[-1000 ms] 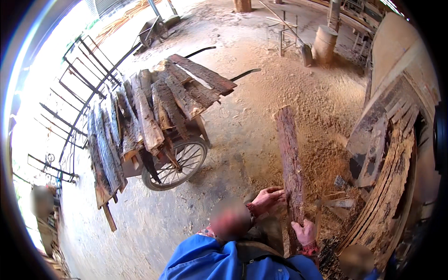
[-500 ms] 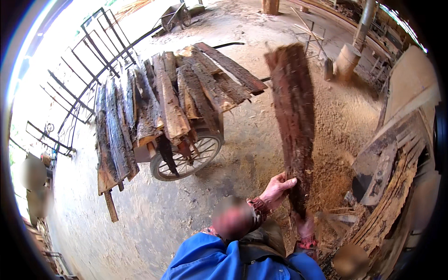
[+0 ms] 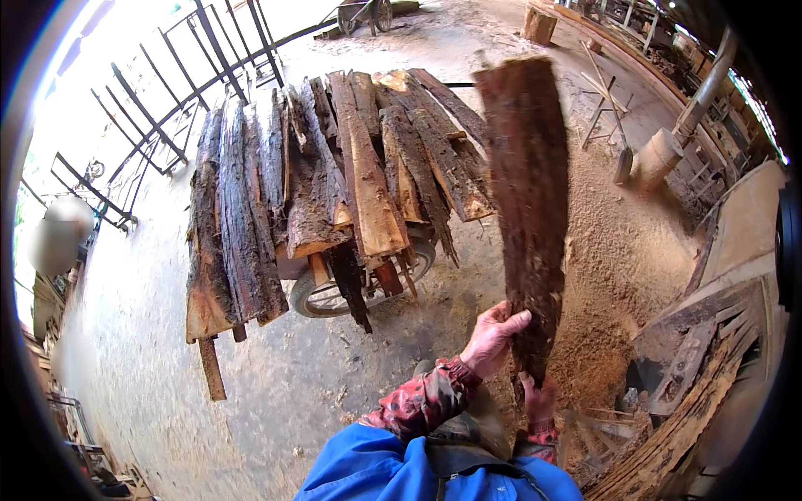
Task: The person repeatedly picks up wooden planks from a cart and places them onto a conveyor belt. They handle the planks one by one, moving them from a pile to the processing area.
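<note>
A long, dark brown bark-covered wood slab stands nearly upright in front of me, its far end raised. My left hand grips its left edge, the thumb lying on the bark face. Lower down, my right hand holds the near end; part of its fingers is hidden behind the slab. To the left, a stack of similar bark slabs lies across a cart, of which mainly a spoked wheel shows below the pile. The held slab overlaps the right side of the stack in view.
Sawdust covers the floor to the right. Broken wood strips and a machine-like wooden bench fill the near right. Metal frames stand at the far left, a log stump at the back, and a round block by a post.
The held slab has swung a little toward the stack, both hands still on it. My view has turned left, so the cart and its pile appear farther right.
</note>
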Demonstrator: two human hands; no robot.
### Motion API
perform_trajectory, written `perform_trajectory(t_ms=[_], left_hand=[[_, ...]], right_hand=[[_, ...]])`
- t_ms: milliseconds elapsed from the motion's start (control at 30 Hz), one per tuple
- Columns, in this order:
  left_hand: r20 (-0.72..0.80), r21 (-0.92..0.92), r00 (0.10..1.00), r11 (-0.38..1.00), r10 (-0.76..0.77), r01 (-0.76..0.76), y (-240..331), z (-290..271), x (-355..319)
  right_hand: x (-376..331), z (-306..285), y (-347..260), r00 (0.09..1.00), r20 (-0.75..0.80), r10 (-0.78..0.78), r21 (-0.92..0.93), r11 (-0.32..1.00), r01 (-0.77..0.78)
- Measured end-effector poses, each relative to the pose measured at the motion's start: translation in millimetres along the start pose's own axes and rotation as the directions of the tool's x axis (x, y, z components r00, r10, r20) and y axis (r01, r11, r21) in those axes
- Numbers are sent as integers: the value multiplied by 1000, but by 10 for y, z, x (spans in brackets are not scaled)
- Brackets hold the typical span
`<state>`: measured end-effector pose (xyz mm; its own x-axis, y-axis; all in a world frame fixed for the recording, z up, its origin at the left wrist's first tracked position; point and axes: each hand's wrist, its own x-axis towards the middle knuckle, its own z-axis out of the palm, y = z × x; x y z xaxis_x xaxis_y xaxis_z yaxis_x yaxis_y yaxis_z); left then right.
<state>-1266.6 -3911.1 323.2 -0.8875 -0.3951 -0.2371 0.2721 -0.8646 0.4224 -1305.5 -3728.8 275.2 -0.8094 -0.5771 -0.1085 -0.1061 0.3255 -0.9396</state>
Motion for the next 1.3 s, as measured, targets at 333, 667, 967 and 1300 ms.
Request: perform_trajectory(t_ms=[333, 667, 967, 1300], left_hand=[[-281, 68, 954, 994, 101, -86, 168, -498, 11], [-317, 115, 942, 990, 113, -80, 234, -758, 47], [-352, 500, 931, 820, -102, 279, 341, -2144, -811], [-676, 531, 715, 790, 178, 305, 583, -3707, -2221]], right_hand=[[259, 176, 9, 988, 156, -18, -6, 1000, 19], [579, 117, 171, 954, 257, -154, -175, 963, 203], [808, 759, -533, 941, 236, -244, -252, 920, 301], [1932, 2634, -1568, 943, 282, -175, 123, 982, 145]])
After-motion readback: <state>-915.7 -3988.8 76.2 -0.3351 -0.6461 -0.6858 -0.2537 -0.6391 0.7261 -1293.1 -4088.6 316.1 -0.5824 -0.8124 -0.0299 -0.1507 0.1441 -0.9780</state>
